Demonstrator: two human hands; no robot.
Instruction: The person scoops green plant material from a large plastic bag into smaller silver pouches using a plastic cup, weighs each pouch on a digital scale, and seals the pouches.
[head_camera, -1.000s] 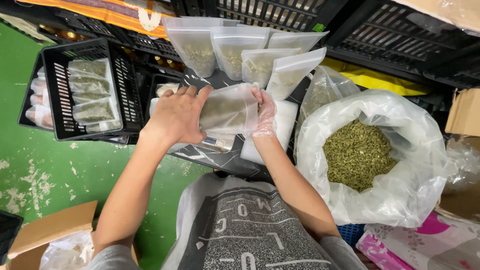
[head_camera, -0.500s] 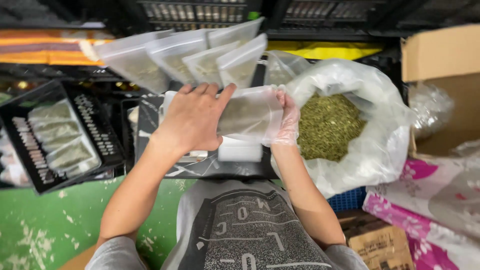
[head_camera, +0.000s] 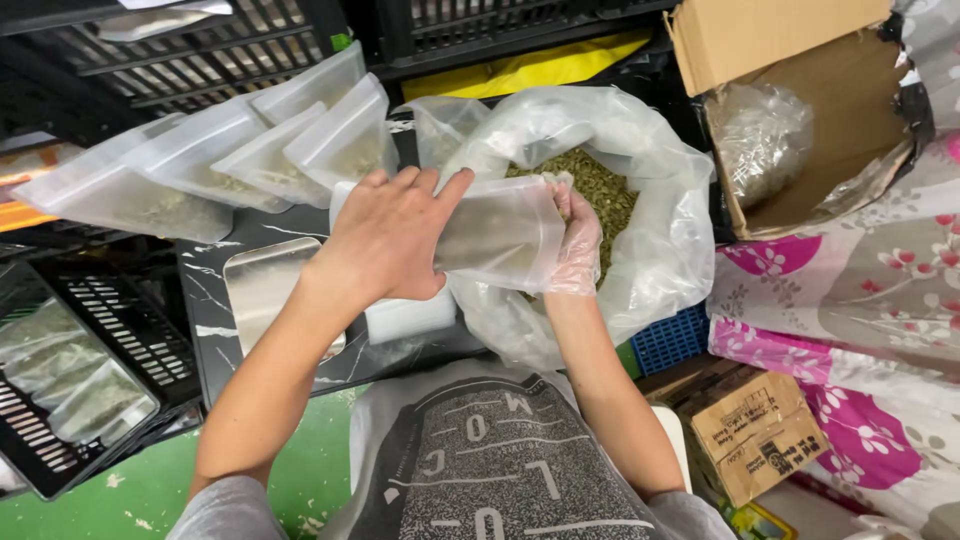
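Observation:
My left hand (head_camera: 385, 240) grips a clear plastic pouch (head_camera: 495, 232), fingers wrapped over its left side. My right hand (head_camera: 575, 240), in a thin clear glove, holds the pouch's right end at its mouth. The pouch hangs over the rim of a big clear bag (head_camera: 660, 240) filled with dried green herb (head_camera: 600, 195). Several filled pouches (head_camera: 230, 160) stand in a row behind my left hand. A small scale with a metal plate (head_camera: 265, 285) sits on the dark marbled board (head_camera: 210, 330) under my left forearm.
A black crate (head_camera: 150, 340) at the lower left holds filled pouches. Black crates (head_camera: 420, 30) stack at the back. An open cardboard box (head_camera: 800, 110) with a plastic bag stands at the upper right, floral cloth (head_camera: 850, 310) below it, another carton (head_camera: 760, 435) near my right elbow.
Both hands carried the pouch to the right, from in front of the row of filled pouches over to the mouth of the big herb bag. The view swung right too.

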